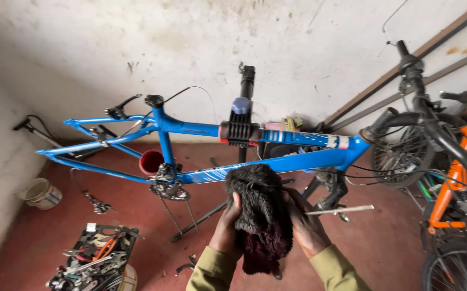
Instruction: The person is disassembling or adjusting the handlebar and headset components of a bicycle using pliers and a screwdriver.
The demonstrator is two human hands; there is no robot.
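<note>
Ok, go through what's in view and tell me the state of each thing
Left hand: gripping the rag.
Right hand: gripping the rag.
Rag: dark, bunched between both hands.
Blue frame: clamped in the stand, wheels off.
Stand: clamp shut on the top tube.
Tool tray: on the floor, full.
Bucket: upright by the wall.

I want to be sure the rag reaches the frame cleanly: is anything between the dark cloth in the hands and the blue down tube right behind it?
Nothing visible. Both hands hold the dark cloth with its top edge right at the blue frame.
</note>
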